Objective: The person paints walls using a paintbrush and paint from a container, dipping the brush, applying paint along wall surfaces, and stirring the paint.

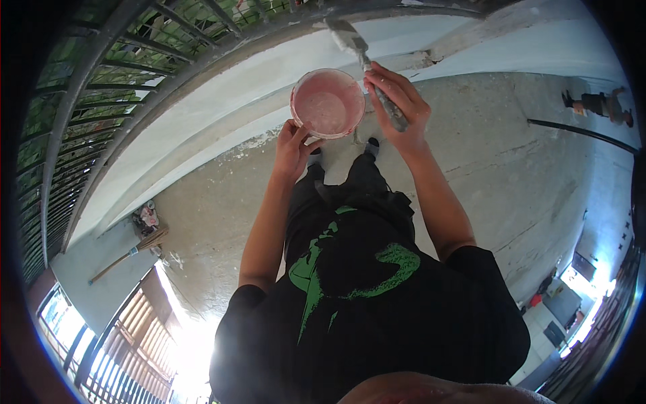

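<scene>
My left hand (293, 149) grips the near rim of a round pink tub (328, 128), with the thumb over the edge and the fingers against its outside. The tub's mouth faces me. Its inner walls are smeared, and a pale residue lies on the bottom. In my right hand (402, 111) is a putty knife (350, 40), its handle caught between thumb and fingers. The blade points up and away to the left, with whitish material along one edge. It is held beyond the tub's far right side, apart from it, in front of a white low wall (404, 37).
Dark metal railing (101, 87) runs along the wall top at the left. A broom (128, 254) leans at the lower left beside some cloth (147, 219). Another person (602, 106) is at the far right near a dark pole (579, 131). Concrete floor (484, 128) lies below.
</scene>
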Tool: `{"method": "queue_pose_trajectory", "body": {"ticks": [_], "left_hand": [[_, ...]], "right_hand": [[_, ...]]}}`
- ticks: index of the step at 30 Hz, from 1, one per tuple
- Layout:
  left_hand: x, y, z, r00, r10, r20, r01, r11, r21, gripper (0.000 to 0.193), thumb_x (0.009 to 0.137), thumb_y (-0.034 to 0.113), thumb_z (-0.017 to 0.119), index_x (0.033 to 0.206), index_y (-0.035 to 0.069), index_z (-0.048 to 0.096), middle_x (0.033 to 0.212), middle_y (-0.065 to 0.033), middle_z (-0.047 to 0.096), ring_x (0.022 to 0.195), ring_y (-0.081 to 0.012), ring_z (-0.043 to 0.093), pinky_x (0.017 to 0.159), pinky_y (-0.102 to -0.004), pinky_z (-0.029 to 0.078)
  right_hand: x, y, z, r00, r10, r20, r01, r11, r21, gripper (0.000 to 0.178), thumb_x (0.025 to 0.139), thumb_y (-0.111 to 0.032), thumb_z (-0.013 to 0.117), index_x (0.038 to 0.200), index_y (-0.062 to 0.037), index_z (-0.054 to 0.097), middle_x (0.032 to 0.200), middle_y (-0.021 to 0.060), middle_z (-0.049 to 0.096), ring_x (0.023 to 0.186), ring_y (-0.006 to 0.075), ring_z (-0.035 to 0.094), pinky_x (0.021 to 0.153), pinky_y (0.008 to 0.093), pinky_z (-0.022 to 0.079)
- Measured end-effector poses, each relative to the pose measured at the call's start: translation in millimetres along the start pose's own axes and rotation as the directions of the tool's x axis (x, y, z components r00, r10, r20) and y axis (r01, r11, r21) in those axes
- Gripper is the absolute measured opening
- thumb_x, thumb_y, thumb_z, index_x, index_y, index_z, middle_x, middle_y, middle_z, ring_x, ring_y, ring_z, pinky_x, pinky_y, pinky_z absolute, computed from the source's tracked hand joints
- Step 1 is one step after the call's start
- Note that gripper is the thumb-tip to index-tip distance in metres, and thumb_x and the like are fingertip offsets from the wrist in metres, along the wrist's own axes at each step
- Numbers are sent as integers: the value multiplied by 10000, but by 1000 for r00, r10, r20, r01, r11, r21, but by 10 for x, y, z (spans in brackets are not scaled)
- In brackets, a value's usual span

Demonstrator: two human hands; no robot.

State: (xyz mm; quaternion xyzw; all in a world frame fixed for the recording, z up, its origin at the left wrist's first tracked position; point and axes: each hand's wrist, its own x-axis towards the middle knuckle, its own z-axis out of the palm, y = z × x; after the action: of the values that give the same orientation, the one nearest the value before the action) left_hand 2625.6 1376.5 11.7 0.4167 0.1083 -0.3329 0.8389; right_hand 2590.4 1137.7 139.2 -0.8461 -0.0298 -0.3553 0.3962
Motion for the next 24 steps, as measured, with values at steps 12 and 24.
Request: {"method": "queue_pose_trajectory", "body": {"ticks": [12,24], "left_hand": [[-86,113,-248,995,-84,45,84,996,6,285,1001,158,696,1161,42,491,1076,-76,605,1043,-191,630,967,-525,603],[-101,94,-374,997,-51,60,53,998,-29,168,1013,137,639,1111,63,524,1152,-101,650,1148,-244,640,1042,-635,538]], "right_hand": [[-195,-224,271,1000,-19,-6,19,1000,4,347,834,86,750,1165,-18,748,1236,145,722,1064,275,737,905,358,605],[-261,-400,715,979,-130,158,128,992,24,393,861,29,714,1244,-58,724,1316,153,672,1134,310,697,932,395,596]]}}
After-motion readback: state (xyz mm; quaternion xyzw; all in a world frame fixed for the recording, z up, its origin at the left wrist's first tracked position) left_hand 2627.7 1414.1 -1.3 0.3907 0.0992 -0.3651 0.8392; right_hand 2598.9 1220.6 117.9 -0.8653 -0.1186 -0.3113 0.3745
